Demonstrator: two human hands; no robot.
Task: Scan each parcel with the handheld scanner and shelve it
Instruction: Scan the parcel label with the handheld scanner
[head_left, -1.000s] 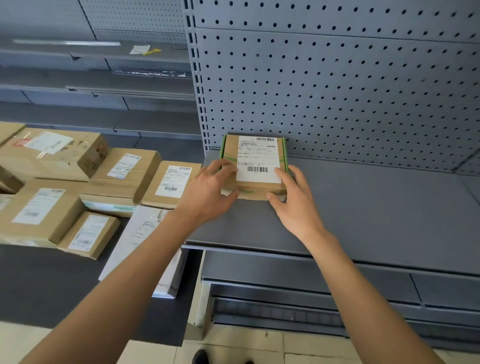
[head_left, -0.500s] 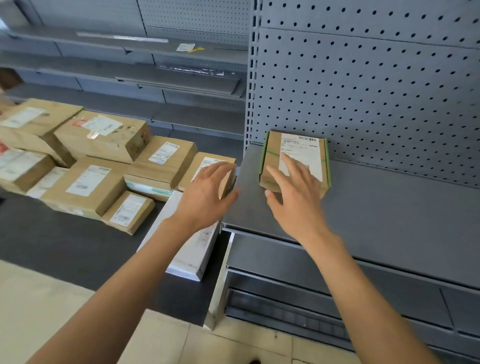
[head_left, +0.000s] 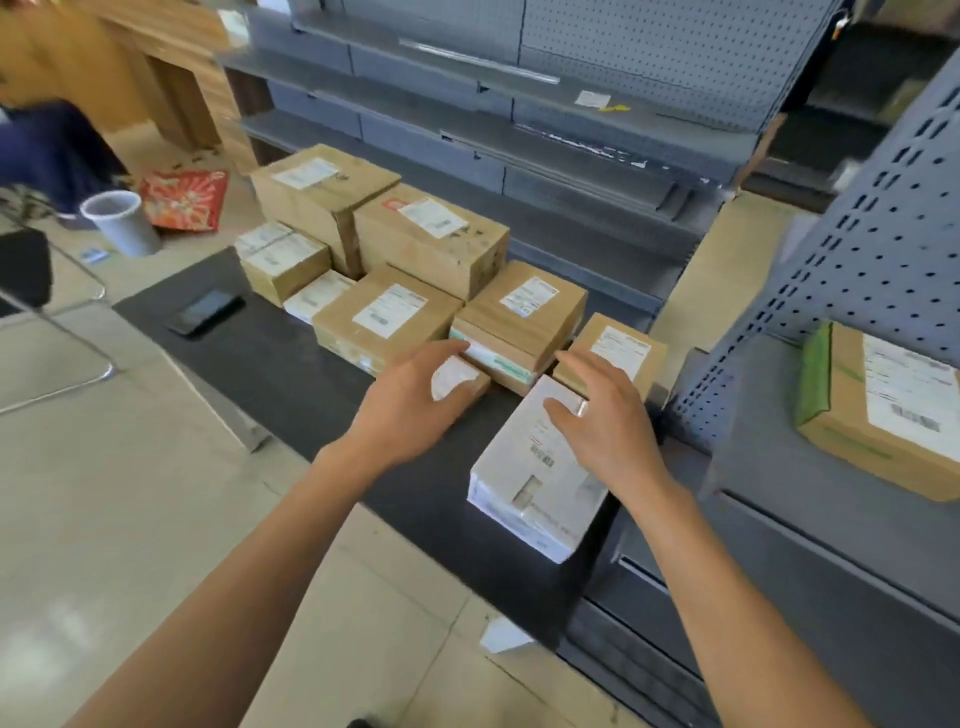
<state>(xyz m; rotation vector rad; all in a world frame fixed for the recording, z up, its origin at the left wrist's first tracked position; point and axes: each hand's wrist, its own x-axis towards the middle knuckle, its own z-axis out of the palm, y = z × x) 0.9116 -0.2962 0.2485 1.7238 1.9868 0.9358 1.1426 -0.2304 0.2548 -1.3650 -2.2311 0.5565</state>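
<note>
Several brown cardboard parcels (head_left: 400, 322) with white labels lie piled on a dark mat (head_left: 270, 364) on the floor. A white flat parcel (head_left: 530, 488) lies at the pile's near right. My left hand (head_left: 410, 405) hovers with relaxed fingers over a small brown parcel (head_left: 460, 382). My right hand (head_left: 602, 415) is spread above the white parcel's far end, holding nothing. The green-taped parcel (head_left: 878, 410) sits alone on the grey shelf (head_left: 779, 467) at the right. A black flat device (head_left: 205, 310), possibly the scanner, lies on the mat's left part.
Grey pegboard shelving (head_left: 857, 234) rises at the right, and more grey shelves (head_left: 467, 130) run behind the pile. A grey bin (head_left: 122, 221), a red bag (head_left: 184, 200) and a person's dark sleeve (head_left: 47, 150) are at the far left. A scrap of white paper (head_left: 504, 636) lies on the floor tiles.
Both hands have left the green-taped parcel on the shelf and swung left and down to the pile on the mat. The view turned left with them.
</note>
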